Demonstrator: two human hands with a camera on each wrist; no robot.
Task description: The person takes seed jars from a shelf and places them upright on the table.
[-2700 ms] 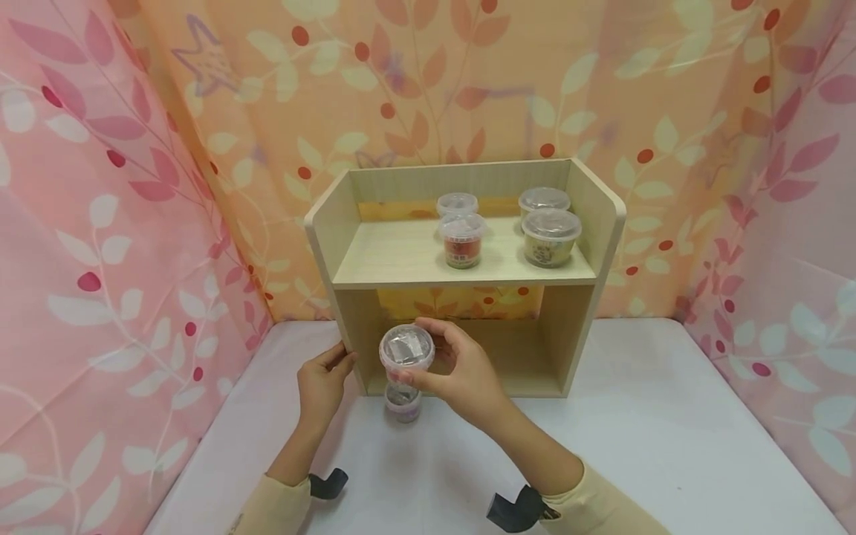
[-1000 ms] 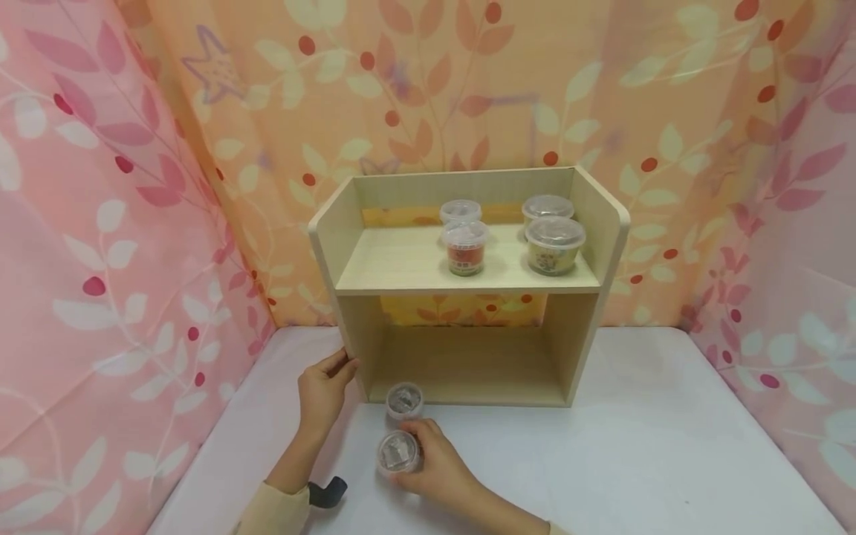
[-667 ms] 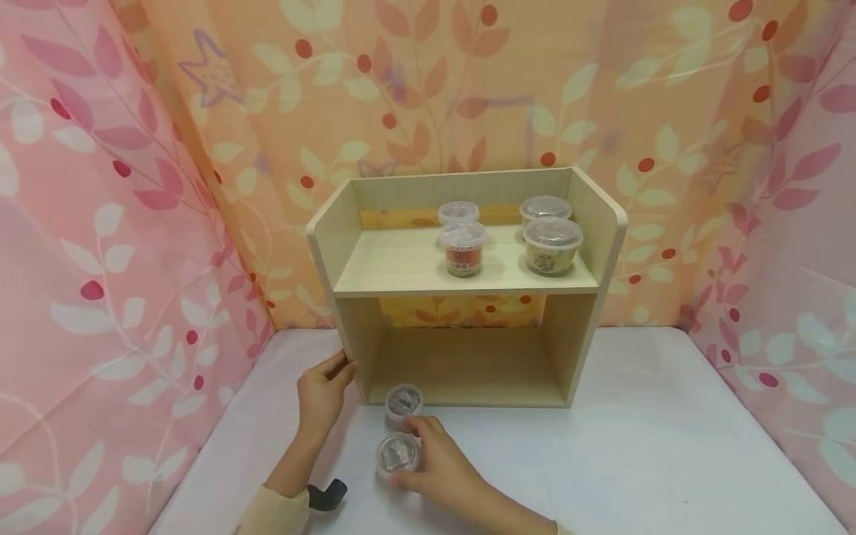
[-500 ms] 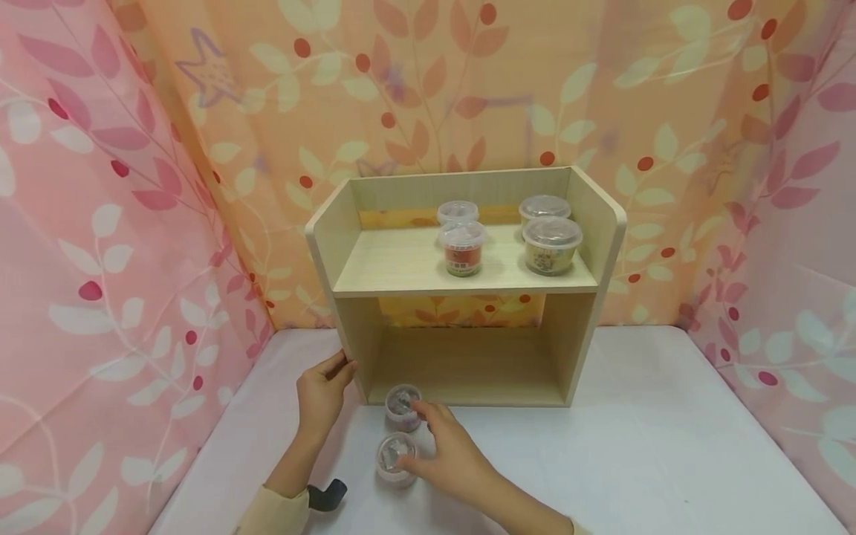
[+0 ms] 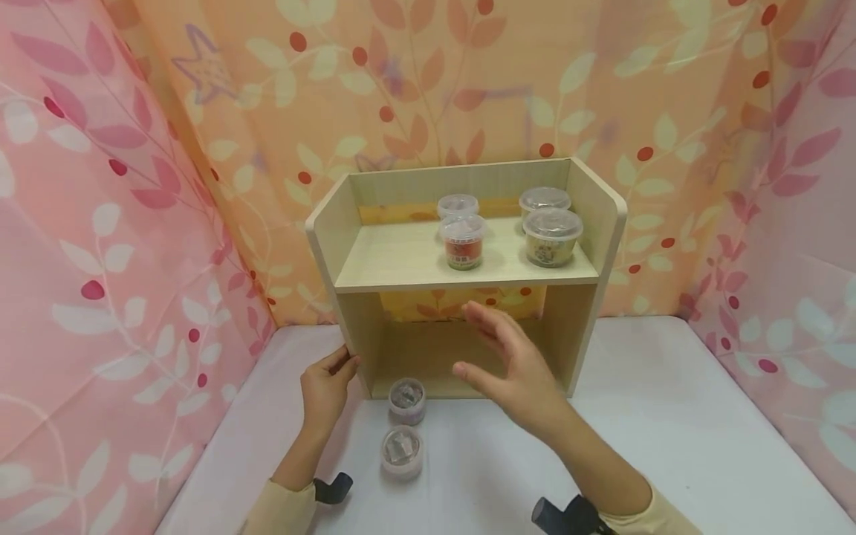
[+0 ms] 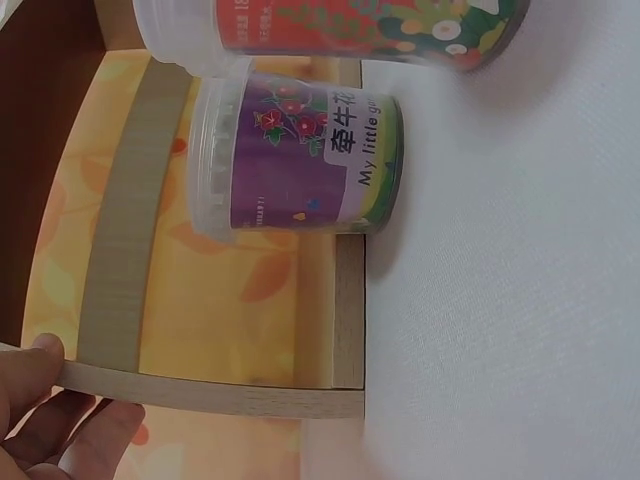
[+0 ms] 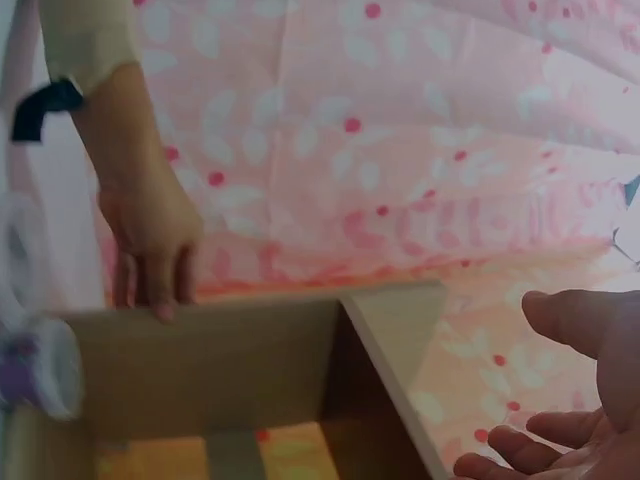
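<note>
My left hand [image 5: 325,390] pinches the front edge of the left side panel of a pale wooden two-tier shelf [image 5: 468,284]; the left wrist view shows thumb and fingers on either side of that panel [image 6: 220,393]. My right hand [image 5: 521,371] is raised before the lower compartment, thumb and fingers spread, holding nothing. Two lidded plastic cups stand on the white table, one behind the other, at the shelf's front left: a purple-labelled cup [image 6: 290,155] against the shelf and a red-labelled cup [image 6: 370,25] nearer me. Their lids show silvery packets beneath.
On the upper tier stand a red-labelled cup [image 5: 463,244] with a similar cup [image 5: 458,204] behind, and a wider yellow-green tub [image 5: 552,238] with another tub [image 5: 545,199] behind. Patterned curtains [image 5: 428,89] enclose the white table [image 5: 642,416] at back and sides.
My right hand lowered the red-labelled cup onto the table in front of the purple one, let go, and rose away to the right. My left hand stayed at the shelf's side panel.
</note>
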